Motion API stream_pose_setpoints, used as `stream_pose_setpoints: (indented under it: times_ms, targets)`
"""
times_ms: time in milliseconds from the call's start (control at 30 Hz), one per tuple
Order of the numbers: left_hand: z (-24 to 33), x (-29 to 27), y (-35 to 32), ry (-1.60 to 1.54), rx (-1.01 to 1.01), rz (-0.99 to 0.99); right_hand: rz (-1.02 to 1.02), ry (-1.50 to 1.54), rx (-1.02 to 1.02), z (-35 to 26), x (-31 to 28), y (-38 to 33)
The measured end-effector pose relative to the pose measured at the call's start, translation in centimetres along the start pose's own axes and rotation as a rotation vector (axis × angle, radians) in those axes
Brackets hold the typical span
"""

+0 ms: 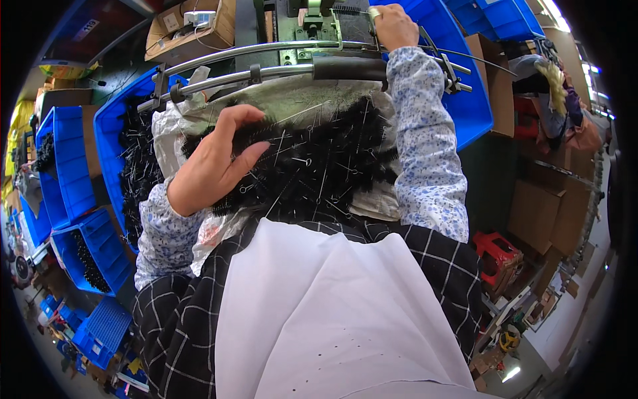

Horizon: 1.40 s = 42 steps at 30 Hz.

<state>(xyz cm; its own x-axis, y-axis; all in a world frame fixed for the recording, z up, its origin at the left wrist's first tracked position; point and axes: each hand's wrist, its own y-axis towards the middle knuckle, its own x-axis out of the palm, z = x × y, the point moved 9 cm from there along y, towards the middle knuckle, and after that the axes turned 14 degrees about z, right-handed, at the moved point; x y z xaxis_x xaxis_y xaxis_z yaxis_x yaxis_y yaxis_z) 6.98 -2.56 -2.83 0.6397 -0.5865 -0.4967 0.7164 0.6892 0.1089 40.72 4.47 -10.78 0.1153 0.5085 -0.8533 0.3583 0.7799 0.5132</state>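
A heap of black wire brushes (312, 156) with thin metal stems, some ending in small loops, lies on a pale sheet (302, 106) in front of me. Over its left side hovers my left hand (216, 159), thumb and forefinger apart and nothing visible between them. My right hand (397, 28) is up at the green metal machine (312, 30), its fingers closed at the end of a thin, dark-bristled wire brush (350, 10) that points left into the machine. A pale band wraps one right finger. The exact grip is partly hidden.
Metal rails (279, 70) with a dark sleeve cross between me and the machine. A blue bin (109, 123) of more brushes stands left, another blue bin (473, 100) right. Smaller blue bins (70, 166), a cardboard box (193, 30) and a red stool (495, 256) surround me. Another person (558, 100) is at right.
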Motion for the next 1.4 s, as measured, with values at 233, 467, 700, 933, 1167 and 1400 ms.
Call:
stream_pose_setpoints:
  times_ms: [233, 467, 700, 933, 1167, 1400]
  targets:
    - [0.7, 0.4, 1.4, 0.013, 0.114, -0.005, 0.084, -0.107, -0.036, 4.6, -4.0, 1.2]
    - [0.3, 1.6, 2.2, 0.093, 0.12, 0.061, -0.641, 0.677, -0.113, -11.8, -12.5, -7.5]
    - [-1.3, 0.2, 2.5, -0.193, -0.051, 0.239, -0.107, 0.655, -0.389, -17.1, -14.2, -9.5]
    - [-10.8, -4.4, -1.1, -0.214, -0.272, 0.404, 0.159, 0.004, -0.17, -5.0, -4.1, -2.1]
    - [-9.4, -4.9, -3.0, 0.526, -0.278, 0.129, 0.15, 0.033, -0.143, -4.7, -2.4, -0.9]
    - [-9.3, -2.1, -2.3, 0.517, -0.14, 0.101, 0.109, 0.074, -0.134, -4.9, -1.5, -0.9]
